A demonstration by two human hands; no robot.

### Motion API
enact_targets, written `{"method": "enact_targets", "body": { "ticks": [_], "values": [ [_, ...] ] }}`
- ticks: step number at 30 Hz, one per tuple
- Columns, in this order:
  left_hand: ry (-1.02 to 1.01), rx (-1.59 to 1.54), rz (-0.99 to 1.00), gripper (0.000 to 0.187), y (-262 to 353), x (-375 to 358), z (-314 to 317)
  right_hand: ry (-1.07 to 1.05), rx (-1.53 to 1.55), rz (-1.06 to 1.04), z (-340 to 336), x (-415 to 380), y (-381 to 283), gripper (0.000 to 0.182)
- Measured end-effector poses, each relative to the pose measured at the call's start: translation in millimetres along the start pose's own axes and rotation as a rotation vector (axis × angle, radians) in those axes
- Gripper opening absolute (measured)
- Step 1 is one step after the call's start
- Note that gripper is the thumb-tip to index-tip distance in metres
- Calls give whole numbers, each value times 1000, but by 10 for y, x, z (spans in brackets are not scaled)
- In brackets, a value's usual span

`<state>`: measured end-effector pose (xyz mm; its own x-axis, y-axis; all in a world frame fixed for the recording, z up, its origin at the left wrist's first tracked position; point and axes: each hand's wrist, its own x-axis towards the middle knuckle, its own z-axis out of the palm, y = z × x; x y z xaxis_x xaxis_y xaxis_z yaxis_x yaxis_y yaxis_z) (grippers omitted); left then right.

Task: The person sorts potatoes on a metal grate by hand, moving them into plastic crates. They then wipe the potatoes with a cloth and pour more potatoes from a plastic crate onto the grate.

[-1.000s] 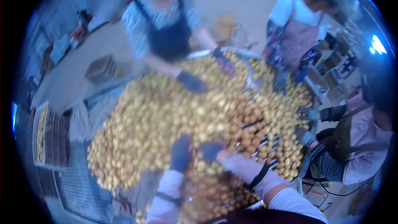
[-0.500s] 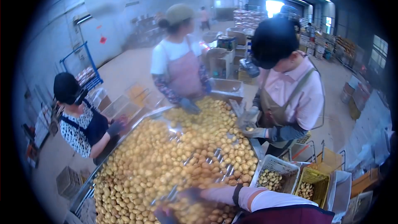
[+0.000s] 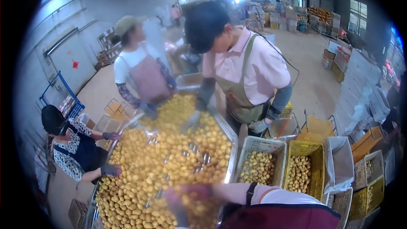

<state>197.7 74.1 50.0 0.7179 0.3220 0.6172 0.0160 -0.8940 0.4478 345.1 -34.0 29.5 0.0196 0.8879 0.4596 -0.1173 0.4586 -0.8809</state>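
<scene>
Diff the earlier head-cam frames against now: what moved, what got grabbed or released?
The view swung up and right, bringing the white crate and yellow crate into sight. The right hand now reaches left across the potatoes; its grip is blurred. The left hand dropped out of view. The co-workers are still sorting.

Shiny metal trough (image 3: pixel 231 133), plastic crates (image 3: pixel 258 144)
</scene>
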Motion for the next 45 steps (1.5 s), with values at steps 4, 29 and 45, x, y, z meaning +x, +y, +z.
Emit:
{"method": "enact_targets", "body": {
  "ticks": [4,29,45],
  "values": [
    [-136,46,-60,44,126,-174,344,129,-243,-152,-235,-895,-415,50],
    [-30,542,-660,60,-55,-1934,-1130,344,-1000,381,270,-714,-84,63],
    [-284,-43,-810,67,211,-908,-388,67,-1637,181,-1547,1200,1289,58]
  ]
}}
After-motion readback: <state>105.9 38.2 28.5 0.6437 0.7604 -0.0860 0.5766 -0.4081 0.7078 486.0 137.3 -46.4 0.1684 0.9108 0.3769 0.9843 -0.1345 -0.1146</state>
